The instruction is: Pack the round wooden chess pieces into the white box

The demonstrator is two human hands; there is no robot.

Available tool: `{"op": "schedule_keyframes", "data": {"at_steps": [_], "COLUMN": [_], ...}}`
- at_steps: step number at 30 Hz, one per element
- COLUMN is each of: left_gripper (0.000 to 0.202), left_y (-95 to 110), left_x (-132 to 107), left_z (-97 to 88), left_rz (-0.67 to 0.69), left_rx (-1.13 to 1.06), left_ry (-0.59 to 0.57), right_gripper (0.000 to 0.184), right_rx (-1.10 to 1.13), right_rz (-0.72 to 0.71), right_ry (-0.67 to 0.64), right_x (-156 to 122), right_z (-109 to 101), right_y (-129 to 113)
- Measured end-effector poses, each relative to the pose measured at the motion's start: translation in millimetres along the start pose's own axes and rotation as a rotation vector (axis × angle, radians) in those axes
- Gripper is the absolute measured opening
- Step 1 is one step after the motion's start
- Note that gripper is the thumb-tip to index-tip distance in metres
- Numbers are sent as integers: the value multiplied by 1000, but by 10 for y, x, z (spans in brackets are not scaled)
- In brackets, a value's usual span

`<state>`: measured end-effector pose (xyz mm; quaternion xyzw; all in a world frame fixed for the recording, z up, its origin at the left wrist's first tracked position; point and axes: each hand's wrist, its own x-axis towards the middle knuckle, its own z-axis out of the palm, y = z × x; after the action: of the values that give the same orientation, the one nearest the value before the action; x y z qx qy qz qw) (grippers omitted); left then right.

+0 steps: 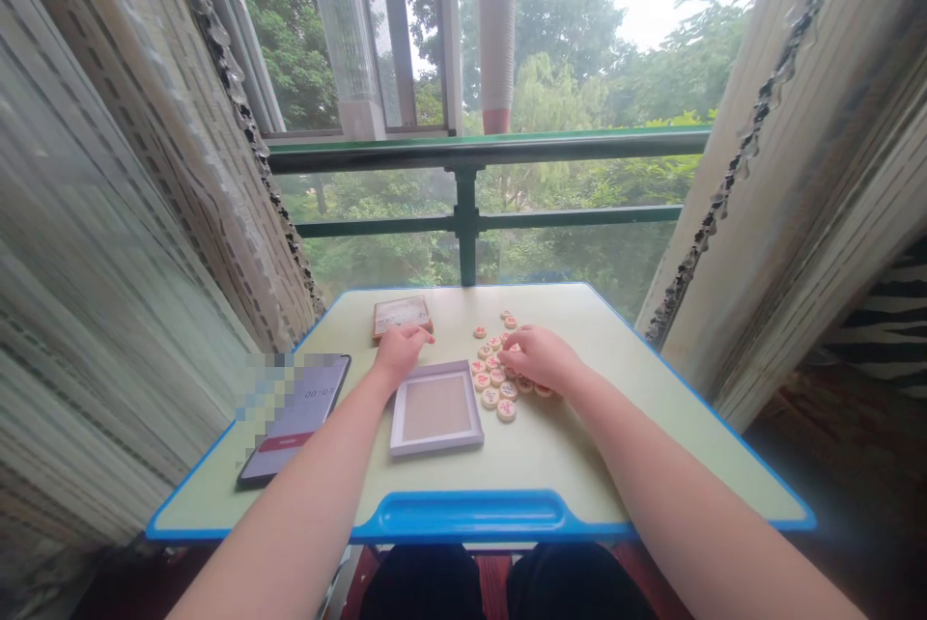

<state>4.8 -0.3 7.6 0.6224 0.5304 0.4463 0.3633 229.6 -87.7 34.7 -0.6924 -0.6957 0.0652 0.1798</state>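
Round wooden Chinese chess pieces point(506, 410) with red or dark characters lie loosely spread right of centre on the table. My right hand point(545, 356) is over the right side of this spread, its fingers bent down and drawn in around a piece; the palm hides some others. My left hand point(398, 352) is beside the near edge of a small flat box point(402, 313) with a printed top, fingers pointing right and a little apart, holding nothing that I can see. Between my forearms sits a shallow, open white box tray point(436, 406) with a brown bottom.
A phone point(296, 422) showing a timer lies at the left, by my forearm. The pale tabletop point(579, 465) has a blue rim and a blue front groove point(470, 510). Curtains point(238, 118) hang on both sides, and a green railing point(492, 149) stands beyond.
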Motion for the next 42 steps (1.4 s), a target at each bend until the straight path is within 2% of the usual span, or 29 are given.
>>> {"op": "schedule_keyframes", "data": {"at_steps": [6,11,17,22,25,30,34,38,42], "left_gripper": [16,13,12,12,12,13,11,10,11], "left_y": [56,48,35,79,106,119,122,125,126], "left_x": [-51,-53,-41,-72,-75,-73,-116,-166,-165], "left_z": [-15,-35,-47,-46,-49,-45,6,87,110], "left_rz": [-4,-8,-26,-6,-28,-32,-18,-15,-25], "left_rx": [-7,-80,-109,-127,-144,-116,-75,-63,-68], "left_ry": [-289,-393,-412,-373,-353,-343,-366,-403,-382], "right_gripper": [23,21,16,15,15,12,11,12,16], "right_rx": [-26,-2,10,41,116,253,250,197,164], "right_rz": [29,3,-43,-77,-167,-423,-604,-652,-635], "right_ry": [-14,-16,-9,107,141,70,-25,-98,-88], "right_x": [30,16,41,41,-4,-176,-307,-342,-318], "right_z": [18,-5,16,-14,-21,37,104,152,189], "right_y": [8,-11,5,-4,-97,-409,-594,-621,-575]}}
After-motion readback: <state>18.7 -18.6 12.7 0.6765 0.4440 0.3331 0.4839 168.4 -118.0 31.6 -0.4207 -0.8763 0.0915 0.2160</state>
